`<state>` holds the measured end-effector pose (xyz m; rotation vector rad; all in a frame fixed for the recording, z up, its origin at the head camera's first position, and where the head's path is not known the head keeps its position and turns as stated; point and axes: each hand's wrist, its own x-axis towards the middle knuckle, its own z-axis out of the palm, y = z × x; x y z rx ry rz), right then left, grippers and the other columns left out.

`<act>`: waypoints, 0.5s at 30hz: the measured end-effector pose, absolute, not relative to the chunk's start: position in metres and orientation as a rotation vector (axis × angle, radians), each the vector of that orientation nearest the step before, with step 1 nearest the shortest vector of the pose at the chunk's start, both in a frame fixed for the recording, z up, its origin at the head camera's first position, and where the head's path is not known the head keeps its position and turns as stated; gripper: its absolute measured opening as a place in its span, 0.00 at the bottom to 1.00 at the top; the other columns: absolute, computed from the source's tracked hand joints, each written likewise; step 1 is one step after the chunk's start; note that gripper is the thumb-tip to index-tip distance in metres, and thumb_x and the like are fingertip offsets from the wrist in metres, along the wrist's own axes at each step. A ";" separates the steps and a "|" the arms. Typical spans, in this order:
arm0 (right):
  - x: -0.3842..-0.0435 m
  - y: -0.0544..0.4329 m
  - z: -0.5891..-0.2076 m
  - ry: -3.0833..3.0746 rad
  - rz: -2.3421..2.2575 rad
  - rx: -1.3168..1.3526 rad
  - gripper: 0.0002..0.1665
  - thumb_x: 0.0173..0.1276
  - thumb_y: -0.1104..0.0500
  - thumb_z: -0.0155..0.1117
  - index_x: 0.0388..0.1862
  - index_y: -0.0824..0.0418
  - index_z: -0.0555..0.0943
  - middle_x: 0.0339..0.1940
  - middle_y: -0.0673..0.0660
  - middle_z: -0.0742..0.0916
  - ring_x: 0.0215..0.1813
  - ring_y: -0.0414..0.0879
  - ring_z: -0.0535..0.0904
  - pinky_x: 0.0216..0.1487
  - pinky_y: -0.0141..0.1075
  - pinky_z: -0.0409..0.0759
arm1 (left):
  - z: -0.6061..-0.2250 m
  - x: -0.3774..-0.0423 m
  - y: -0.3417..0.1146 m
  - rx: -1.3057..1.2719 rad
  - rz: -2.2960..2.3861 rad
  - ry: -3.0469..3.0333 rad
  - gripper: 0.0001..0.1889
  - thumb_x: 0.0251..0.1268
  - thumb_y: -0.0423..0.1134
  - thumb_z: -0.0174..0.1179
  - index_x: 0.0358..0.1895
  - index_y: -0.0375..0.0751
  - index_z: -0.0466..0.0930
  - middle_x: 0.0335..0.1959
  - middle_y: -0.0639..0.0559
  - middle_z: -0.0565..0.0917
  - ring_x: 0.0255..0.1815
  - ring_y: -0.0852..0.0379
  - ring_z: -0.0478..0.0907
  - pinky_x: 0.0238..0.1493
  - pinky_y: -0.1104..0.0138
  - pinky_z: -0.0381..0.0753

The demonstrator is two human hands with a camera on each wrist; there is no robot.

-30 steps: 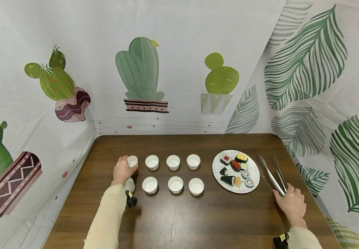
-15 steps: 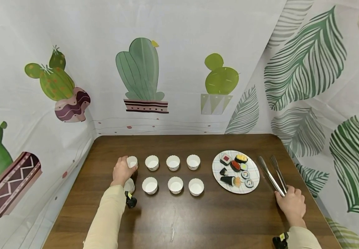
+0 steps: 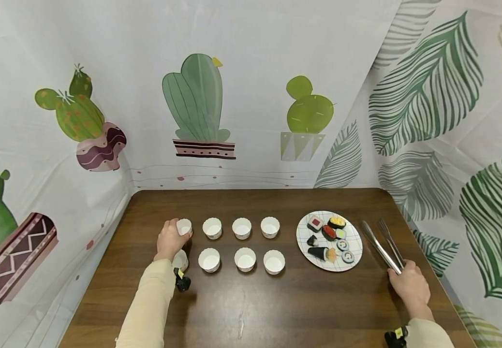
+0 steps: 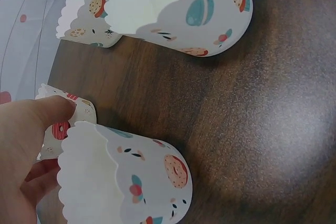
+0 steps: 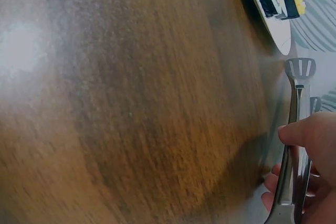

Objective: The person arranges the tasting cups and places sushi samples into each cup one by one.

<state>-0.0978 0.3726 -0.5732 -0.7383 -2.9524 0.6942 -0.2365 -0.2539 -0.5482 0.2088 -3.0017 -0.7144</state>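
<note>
At the far left of the table, my left hand (image 3: 170,240) holds the side of a white paper baking cup (image 3: 184,227). In the left wrist view its thumb presses the outside of this printed cup (image 4: 60,132), and the other fingers go behind it. A second baking cup (image 3: 180,261) stands just nearer, partly behind the wrist. On the right, my right hand (image 3: 410,286) grips a pair of metal tongs (image 3: 381,247) near the handle end, with the arms spread apart. The right wrist view has the thumb on one side of the tongs (image 5: 296,166) and fingers curled beneath.
Several more baking cups (image 3: 245,259) stand upright in two rows across the table (image 3: 312,309). Between them and the tongs lies a round white plate (image 3: 302,241) with several sushi pieces (image 3: 329,232) on it. A printed cloth (image 3: 259,96) hangs behind the table.
My right hand has shifted slightly toward the near right on the tongs, which lie almost where they were. My left hand stays at the same cup.
</note>
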 end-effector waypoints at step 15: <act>-0.094 0.372 -0.569 -2.939 0.667 -0.714 0.36 0.64 0.48 0.55 0.57 0.77 0.62 0.44 0.79 0.73 0.42 0.75 0.72 0.36 0.60 0.70 | -0.548 -0.237 -0.254 0.220 -0.719 -2.996 0.34 0.50 0.43 0.65 0.59 0.30 0.65 0.52 0.31 0.71 0.48 0.30 0.73 0.47 0.44 0.72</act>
